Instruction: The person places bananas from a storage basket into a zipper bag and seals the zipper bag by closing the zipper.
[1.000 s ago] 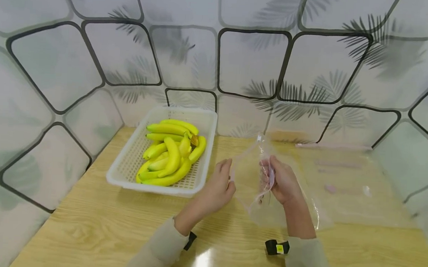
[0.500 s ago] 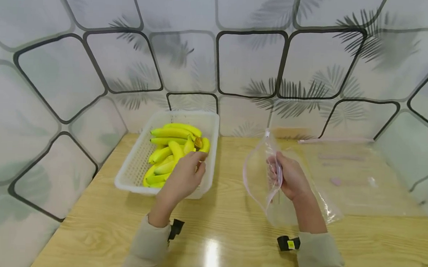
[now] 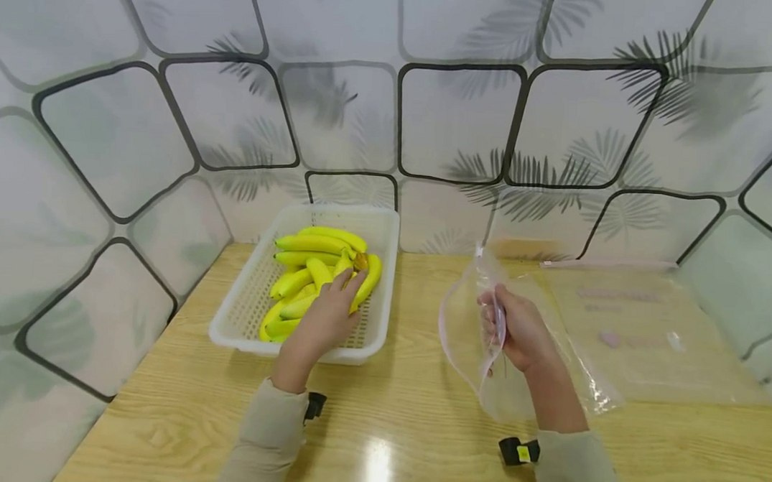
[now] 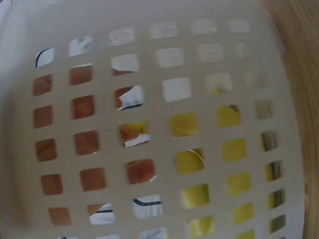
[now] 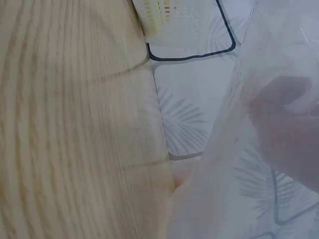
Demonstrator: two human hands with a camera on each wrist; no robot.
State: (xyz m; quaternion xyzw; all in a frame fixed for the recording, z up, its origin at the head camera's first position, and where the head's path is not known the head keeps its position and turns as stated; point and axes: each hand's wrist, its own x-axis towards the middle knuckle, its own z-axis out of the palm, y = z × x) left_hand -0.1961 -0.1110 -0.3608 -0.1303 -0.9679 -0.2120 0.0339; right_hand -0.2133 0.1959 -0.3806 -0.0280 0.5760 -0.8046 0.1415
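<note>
My left hand (image 3: pixel 323 316) reaches over the front wall of a white plastic basket (image 3: pixel 392 277), its fingers spread on the bananas (image 3: pixel 308 243) at the basket's right side. Through the holes of the basket wall (image 4: pixel 164 109), the left wrist view shows parts of the hand (image 4: pixel 92 142) beside yellow banana skin (image 4: pixel 197 195). My right hand (image 3: pixel 519 327) grips the edge of a clear zip bag (image 3: pixel 463 313) with pinkish seams. The bag's mouth gapes toward the basket. In the right wrist view, the hazy film partly veils the right hand (image 5: pixel 294 119).
More clear bags (image 3: pixel 652 360) with a pink slider strip lie flat on the right of the wooden table (image 3: pixel 411 415). A patterned backdrop (image 3: pixel 456 122) rises behind and at both sides of the table.
My left hand has left the bag's mouth and moved left into the basket, its fingers spreading over the bananas. My right hand keeps hold of the bag, shifted slightly right.
</note>
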